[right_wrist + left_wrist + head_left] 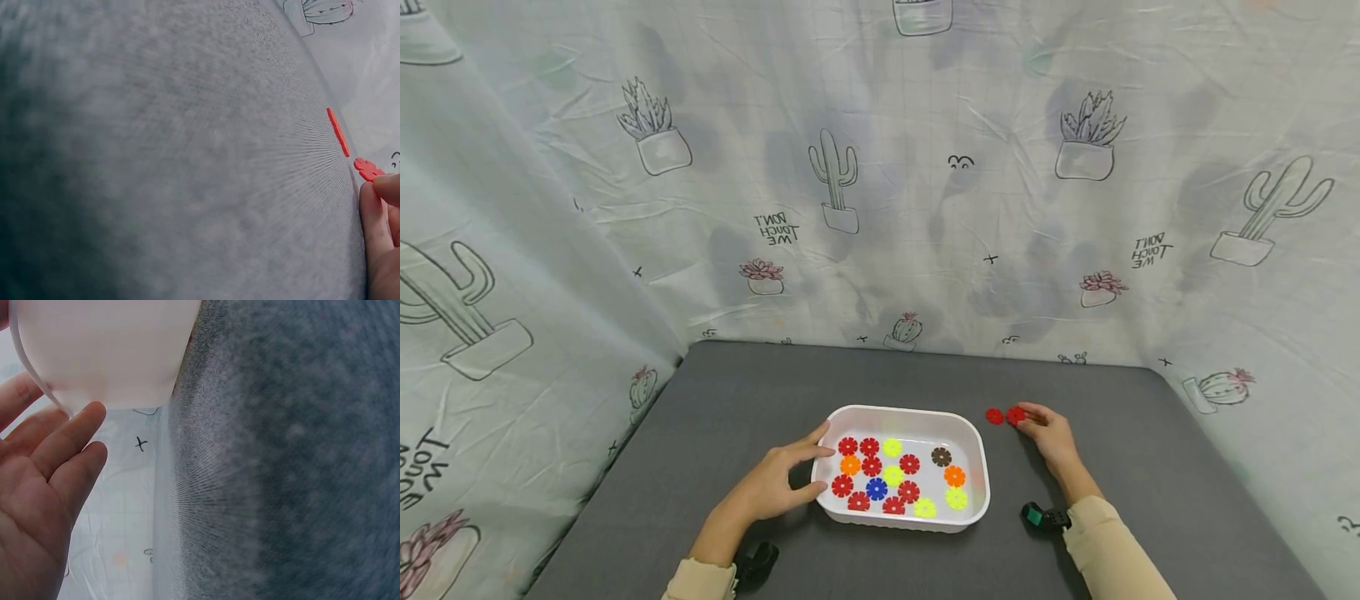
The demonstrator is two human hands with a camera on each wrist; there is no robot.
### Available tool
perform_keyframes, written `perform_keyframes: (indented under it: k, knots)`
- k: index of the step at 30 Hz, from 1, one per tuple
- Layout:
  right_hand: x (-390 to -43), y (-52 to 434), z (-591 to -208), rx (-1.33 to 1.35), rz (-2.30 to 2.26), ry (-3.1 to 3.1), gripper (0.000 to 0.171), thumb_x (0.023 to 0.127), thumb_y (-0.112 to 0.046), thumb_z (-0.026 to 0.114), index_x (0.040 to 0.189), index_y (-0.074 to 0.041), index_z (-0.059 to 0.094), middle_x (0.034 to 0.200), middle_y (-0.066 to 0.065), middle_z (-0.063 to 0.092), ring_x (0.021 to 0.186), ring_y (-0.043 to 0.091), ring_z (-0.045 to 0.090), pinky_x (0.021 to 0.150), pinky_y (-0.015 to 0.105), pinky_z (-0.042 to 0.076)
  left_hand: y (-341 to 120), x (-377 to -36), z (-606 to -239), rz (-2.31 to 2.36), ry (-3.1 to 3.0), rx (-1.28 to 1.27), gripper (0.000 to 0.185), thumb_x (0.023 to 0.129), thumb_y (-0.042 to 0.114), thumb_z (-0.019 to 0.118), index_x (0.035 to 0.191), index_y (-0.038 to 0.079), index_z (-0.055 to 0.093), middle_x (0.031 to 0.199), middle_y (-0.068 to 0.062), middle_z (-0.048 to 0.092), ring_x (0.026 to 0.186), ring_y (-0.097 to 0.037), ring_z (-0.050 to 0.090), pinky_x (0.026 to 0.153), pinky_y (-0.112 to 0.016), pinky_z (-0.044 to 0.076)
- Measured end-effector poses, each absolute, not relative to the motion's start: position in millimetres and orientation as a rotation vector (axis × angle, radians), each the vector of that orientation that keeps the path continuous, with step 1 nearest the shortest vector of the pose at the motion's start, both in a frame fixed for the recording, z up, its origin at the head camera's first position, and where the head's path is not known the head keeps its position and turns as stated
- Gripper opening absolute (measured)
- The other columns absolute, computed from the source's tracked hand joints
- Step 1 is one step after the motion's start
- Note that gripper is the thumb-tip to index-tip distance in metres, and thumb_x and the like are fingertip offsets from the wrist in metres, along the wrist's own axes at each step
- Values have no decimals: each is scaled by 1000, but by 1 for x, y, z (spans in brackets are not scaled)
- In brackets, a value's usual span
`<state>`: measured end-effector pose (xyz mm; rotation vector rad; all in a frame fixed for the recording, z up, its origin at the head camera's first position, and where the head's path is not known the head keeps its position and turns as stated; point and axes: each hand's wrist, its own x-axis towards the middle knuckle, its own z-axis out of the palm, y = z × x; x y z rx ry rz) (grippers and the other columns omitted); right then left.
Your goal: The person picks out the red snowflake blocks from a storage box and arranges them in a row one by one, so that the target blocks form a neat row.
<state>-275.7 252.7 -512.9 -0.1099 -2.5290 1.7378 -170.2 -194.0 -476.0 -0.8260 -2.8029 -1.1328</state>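
A white plastic tub stands on the grey table, holding several notched, snowflake-like plastic discs in red, yellow, orange, blue and brown. My left hand holds the tub's left rim, with thumb and fingertips over the edge. In the left wrist view, two fingers of that hand lie near the outside of the tub wall. Right of the tub, my right hand pinches a red disc between thumb and finger, above the table. Just left of it, another red disc lies on the table.
The grey table meets a pale curtain printed with potted cacti at the back and sides. Both wrists carry dark strapped devices, the right one beside the tub.
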Motion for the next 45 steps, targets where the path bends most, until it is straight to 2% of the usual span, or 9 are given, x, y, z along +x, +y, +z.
perform_keyframes:
  k: [10, 17, 20, 32, 45]
  knots:
    - [-280, 252, -514, -95, 1505, -2630, 37, 81, -1, 60, 117, 4, 56, 108, 24, 60, 80, -2, 52, 64, 11, 43, -194, -170, -477, -1106, -2800, -828, 46, 81, 39, 61, 121, 17, 57, 145, 0, 32, 124, -18, 42, 93, -46, 42]
    - [-278, 251, -513, -70, 1429, -2680, 39, 84, -3, 57, 122, 3, 52, 113, 25, 58, 100, 28, 56, 67, 10, 43, -194, -169, -476, -1127, -2814, -805, 49, 81, 41, 61, 123, 16, 56, 145, 0, 31, 124, -17, 42, 94, -45, 42]
    - [-277, 252, -512, -67, 1461, -2666, 41, 85, -3, 56, 125, 4, 49, 116, 25, 56, 105, 32, 53, 69, 10, 43, -193, -169, -476, -1120, -2814, -809, 48, 81, 40, 61, 122, 16, 56, 145, 0, 31, 124, -18, 42, 94, -45, 42]
    - [-271, 251, -506, -71, 1512, -2663, 46, 86, -9, 57, 129, 1, 45, 124, 24, 51, 112, 33, 50, 69, 11, 43, -193, -168, -476, -1124, -2830, -784, 48, 81, 38, 61, 123, 15, 56, 145, 1, 31, 124, -19, 43, 93, -47, 42]
    - [-258, 238, -500, 131, 1613, -2570, 47, 83, -7, 60, 126, 5, 45, 125, 25, 50, 112, 36, 51, 75, 5, 40, -193, -170, -477, -1088, -2814, -806, 46, 81, 36, 62, 122, 16, 56, 144, 0, 32, 123, -18, 43, 93, -46, 42]
